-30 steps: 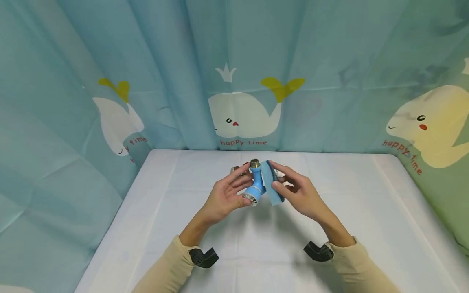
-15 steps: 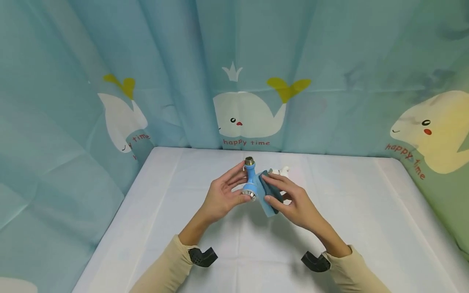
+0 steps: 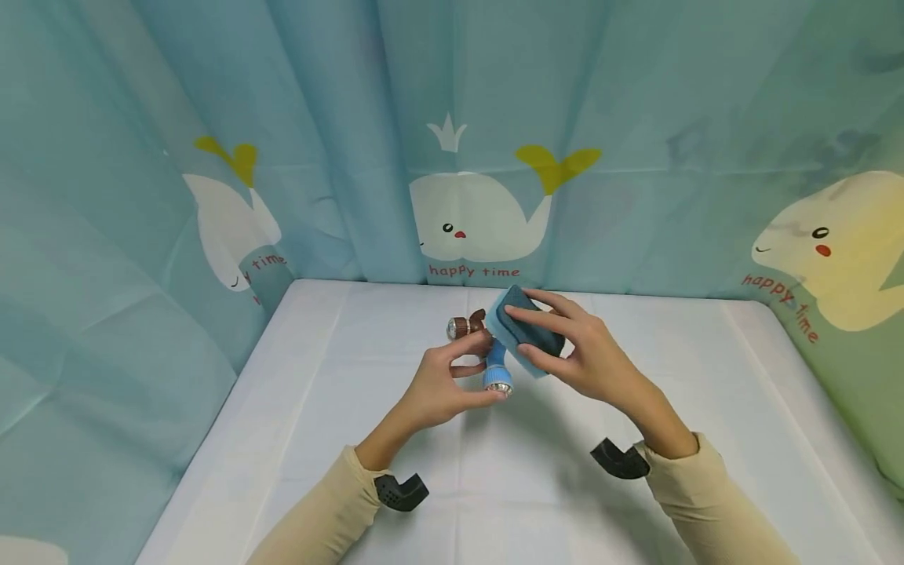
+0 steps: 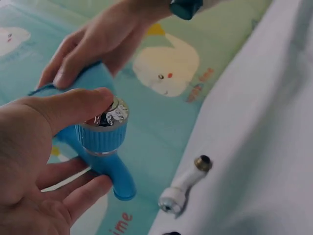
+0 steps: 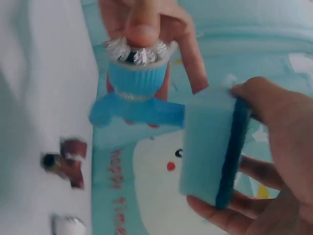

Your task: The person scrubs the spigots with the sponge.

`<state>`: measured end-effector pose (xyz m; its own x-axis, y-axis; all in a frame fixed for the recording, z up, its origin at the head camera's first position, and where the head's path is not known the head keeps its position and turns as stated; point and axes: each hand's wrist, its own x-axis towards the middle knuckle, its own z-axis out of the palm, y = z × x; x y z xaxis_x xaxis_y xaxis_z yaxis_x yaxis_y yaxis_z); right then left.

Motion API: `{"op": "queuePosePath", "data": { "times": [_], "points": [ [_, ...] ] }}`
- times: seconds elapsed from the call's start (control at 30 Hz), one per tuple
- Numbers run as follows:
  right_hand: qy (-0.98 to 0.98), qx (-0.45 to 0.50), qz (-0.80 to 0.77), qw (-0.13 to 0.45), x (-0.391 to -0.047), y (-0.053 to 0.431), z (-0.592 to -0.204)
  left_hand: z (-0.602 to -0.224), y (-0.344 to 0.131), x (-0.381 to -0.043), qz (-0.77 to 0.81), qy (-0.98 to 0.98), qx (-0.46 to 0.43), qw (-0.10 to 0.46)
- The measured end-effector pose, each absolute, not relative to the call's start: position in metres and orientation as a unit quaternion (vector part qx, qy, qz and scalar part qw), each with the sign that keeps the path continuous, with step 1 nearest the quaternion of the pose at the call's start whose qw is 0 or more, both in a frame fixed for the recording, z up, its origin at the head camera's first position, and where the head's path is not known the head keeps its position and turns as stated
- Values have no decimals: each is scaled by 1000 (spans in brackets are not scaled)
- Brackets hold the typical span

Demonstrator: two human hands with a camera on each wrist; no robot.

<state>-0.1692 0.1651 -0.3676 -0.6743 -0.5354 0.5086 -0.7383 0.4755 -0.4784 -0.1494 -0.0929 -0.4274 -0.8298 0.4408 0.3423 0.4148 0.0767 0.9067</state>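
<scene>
My left hand (image 3: 441, 384) pinches a blue water tap (image 4: 102, 142), its thumb on the shiny silver-coloured cap of the ribbed knob and its fingers spread behind the body. In my right hand (image 3: 593, 353) is a two-layer sponge (image 3: 533, 326), light blue foam with a dark blue scouring side. The foam side faces the tap and meets the end of its body in the right wrist view, hiding that end. Both things are held above the white table (image 3: 381, 439). Thumb and fingers of the right hand lie on opposite edges of the sponge.
A brown tap (image 3: 459, 326) lies on the table beyond the left hand. A white tap (image 4: 183, 186) lies on the table too; in the head view it is hidden. Light blue curtains (image 3: 339, 141) with printed whales stand behind and beside the table.
The right hand has raised the sponge over the tap's upper end and turned its dark side up. The tap has tilted, so its brass threaded end is hidden. The brown tap shows now; the white one is covered.
</scene>
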Motion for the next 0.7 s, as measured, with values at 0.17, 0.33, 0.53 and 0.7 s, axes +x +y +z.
{"op": "queuePosePath", "data": {
  "times": [0.17,0.33,0.53,0.7],
  "points": [
    [-870,372,307,101,-180,175,-356,-430,-92,-149,591,741,320,15],
    [-864,380,321,73,-184,180,-356,-430,-92,-149,560,748,356,-6],
    [-859,379,331,96,-182,181,-362,-428,-92,-149,563,747,354,-9],
    [-855,381,331,118,-179,180,-367,-429,-92,-149,565,748,349,0]
  ]
}}
